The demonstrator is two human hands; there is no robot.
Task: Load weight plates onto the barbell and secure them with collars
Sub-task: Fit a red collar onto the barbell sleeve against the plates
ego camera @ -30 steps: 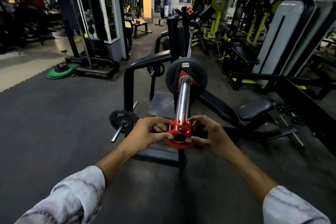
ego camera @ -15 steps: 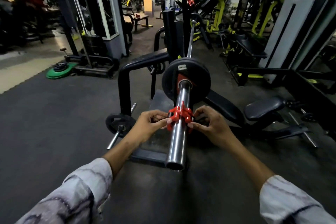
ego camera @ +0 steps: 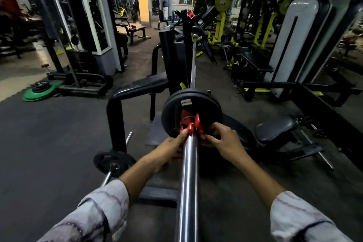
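A chrome barbell sleeve (ego camera: 188,179) runs from the bottom centre away from me. A black weight plate (ego camera: 208,108) sits on it. A red collar (ego camera: 190,124) is on the sleeve right against the plate's face. My left hand (ego camera: 170,147) pinches the collar's left side. My right hand (ego camera: 222,141) grips its right side. The far end of the bar rests in a black rack.
A black bench frame (ego camera: 119,104) stands left of the bar, with a small plate on a storage peg (ego camera: 113,160) below it. A padded seat (ego camera: 275,129) sits at right. Green and black plates (ego camera: 39,92) lie on the floor far left. Machines line the right side.
Both hands slid the red collar from the sleeve's near end along the bar up to the plate. The view moved closer to the bar.
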